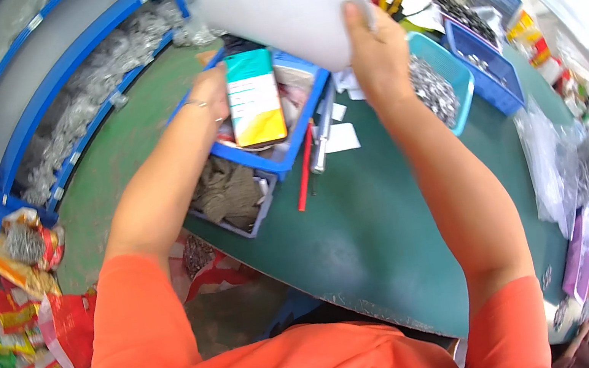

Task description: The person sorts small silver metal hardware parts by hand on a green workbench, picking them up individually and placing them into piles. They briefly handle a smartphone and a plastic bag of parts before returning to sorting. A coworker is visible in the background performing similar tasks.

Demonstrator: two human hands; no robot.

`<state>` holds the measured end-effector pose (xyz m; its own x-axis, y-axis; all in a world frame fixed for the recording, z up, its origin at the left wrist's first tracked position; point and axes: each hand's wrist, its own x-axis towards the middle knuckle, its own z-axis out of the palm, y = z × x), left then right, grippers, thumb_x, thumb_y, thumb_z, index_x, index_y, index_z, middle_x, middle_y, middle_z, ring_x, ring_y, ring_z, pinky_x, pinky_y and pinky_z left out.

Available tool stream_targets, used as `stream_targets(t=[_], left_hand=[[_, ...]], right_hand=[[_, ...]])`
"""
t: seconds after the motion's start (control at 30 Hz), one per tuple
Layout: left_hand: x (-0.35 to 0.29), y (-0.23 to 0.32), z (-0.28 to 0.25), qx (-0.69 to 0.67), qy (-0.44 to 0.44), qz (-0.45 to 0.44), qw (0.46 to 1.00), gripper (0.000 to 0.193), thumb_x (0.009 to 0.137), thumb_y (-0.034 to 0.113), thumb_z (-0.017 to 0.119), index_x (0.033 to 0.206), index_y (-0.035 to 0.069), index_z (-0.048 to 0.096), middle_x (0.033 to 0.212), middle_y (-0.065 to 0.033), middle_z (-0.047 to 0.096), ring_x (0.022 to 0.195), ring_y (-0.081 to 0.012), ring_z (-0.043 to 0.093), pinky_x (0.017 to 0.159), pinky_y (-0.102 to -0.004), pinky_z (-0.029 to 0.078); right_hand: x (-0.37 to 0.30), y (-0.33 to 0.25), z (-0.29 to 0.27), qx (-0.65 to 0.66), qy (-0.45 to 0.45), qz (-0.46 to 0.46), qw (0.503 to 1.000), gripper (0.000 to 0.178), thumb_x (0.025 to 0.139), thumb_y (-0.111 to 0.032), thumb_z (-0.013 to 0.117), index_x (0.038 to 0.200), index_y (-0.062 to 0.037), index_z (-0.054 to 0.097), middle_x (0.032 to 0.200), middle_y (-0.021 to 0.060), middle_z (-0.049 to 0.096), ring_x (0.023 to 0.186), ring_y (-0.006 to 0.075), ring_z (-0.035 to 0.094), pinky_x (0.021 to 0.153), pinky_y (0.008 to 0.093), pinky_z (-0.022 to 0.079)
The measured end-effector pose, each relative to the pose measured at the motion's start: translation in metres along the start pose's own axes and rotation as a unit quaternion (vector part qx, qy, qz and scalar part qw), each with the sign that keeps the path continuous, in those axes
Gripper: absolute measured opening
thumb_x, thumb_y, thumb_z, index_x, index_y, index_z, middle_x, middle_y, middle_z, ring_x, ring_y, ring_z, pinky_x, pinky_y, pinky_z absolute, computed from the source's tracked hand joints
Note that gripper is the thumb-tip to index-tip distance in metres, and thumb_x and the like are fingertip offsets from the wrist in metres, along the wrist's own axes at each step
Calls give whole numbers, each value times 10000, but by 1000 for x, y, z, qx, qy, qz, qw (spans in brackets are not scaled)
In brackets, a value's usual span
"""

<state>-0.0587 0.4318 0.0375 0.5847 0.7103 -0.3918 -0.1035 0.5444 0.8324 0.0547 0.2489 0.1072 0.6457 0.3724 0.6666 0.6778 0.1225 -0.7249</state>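
left hand (212,93): gripping a smartphone (254,98) upright over the blue bin (283,161)
right hand (373,44): pinching a white sheet (277,2), raised above the bin
progress: both being held aloft, neither yet set on the green counter (364,234)

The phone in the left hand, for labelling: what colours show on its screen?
Teal above, yellow-orange below on the phone; head view.

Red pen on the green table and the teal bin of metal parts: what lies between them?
In the head view, a silver metal tube and white paper slips lie between red pen and teal bin.
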Motion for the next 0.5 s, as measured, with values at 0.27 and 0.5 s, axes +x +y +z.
stream_targets(t=[0.27, 0.5], left_hand=[[-37, 6, -33, 127, -93, 41, 987, 357, 945, 251, 400, 1145, -40, 449, 1154, -215, 528, 1041, -327, 550, 908, -451, 437], [-18, 42, -160, 11, -85, 224, 971, 327, 905, 113, 449, 1194, -38, 462, 1223, -170, 487, 1130, -273, 469, 997, -403, 361]], right_hand=[[-29, -17, 1, 27, -11, 35, 999, 194, 877, -205, 499, 865, -28, 575, 828, 233, 594, 818, 420, 570, 696, 466, 449], [-102, 7, 1, -168, -310, -119, 928, 196, 750, -168, 593, 929, -87, 583, 970, 135, 606, 960, 311, 584, 839, 533, 408]])
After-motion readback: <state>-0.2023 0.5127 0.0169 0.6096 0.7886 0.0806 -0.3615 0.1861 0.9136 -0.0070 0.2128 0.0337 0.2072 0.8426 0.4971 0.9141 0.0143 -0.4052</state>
